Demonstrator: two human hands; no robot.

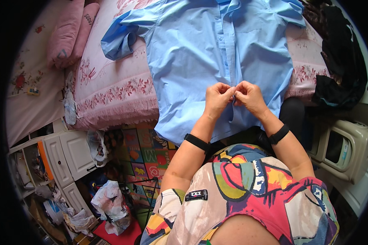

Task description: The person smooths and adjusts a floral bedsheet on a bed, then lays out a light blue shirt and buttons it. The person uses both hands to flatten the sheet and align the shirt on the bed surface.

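Observation:
A light blue short-sleeved button-up shirt [187,70] lies spread on a bed in front of me, its lower hem hanging over the near edge toward my lap. My left hand [219,99] and my right hand [248,96] meet at the lower part of the front placket [230,58]. Both pinch the shirt's edge between thumb and fingers, their tips nearly touching. Whatever button or hole lies between the fingertips is hidden. Farther up, several small buttons [220,38] show along the placket. A black band sits on each forearm.
The bed [110,95] has a pink floral cover. Pink pillows [67,36] lie at the far left, black clothing [340,61] at the right. A beige plastic stool [343,150] stands right of me. White cabinets [76,153] and plastic bags [112,205] are at the left.

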